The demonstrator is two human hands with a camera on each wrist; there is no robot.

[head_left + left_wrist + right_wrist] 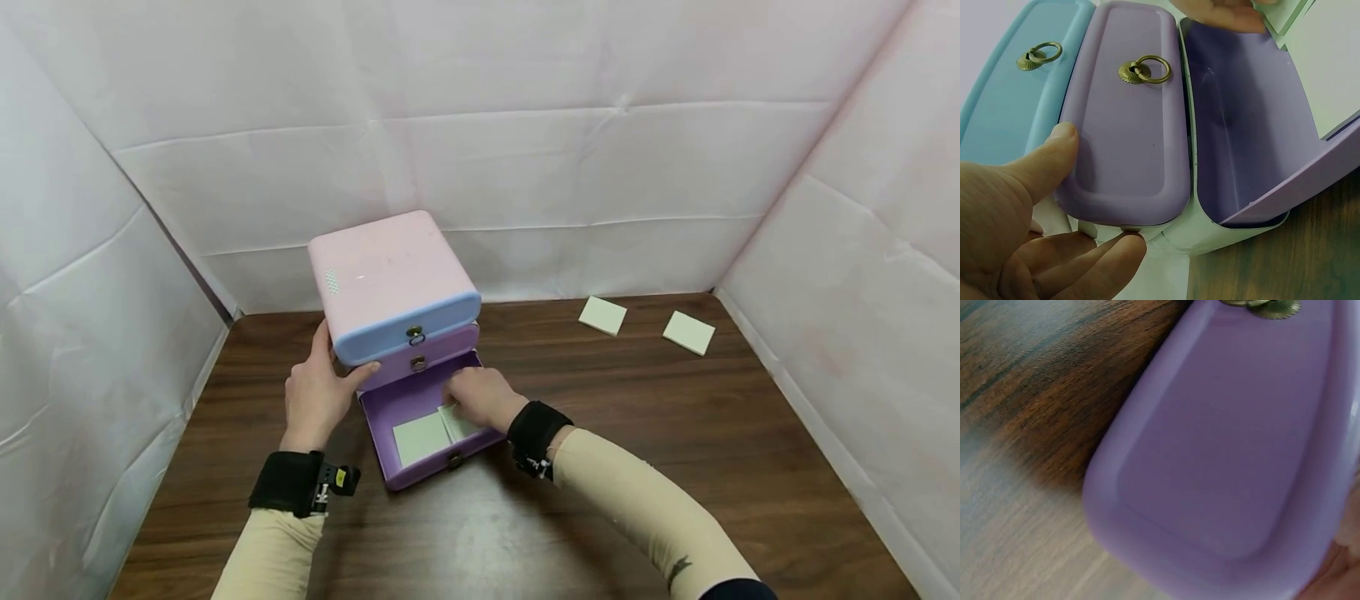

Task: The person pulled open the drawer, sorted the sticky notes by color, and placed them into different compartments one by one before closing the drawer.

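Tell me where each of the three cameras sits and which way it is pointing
Head: worn on the head, looking forward and down at a small drawer chest on a table; both forearms, left hand and right hand show.
Left wrist: at the chest's left side, facing the drawer fronts; thumb and fingers show.
Right wrist: low by the table, facing the open bottom drawer front; only a sliver of hand shows.
Shared: all three views show the open drawer; head and left wrist also share the pale notes in it.

Pale green notepads lie flat inside the open purple drawer
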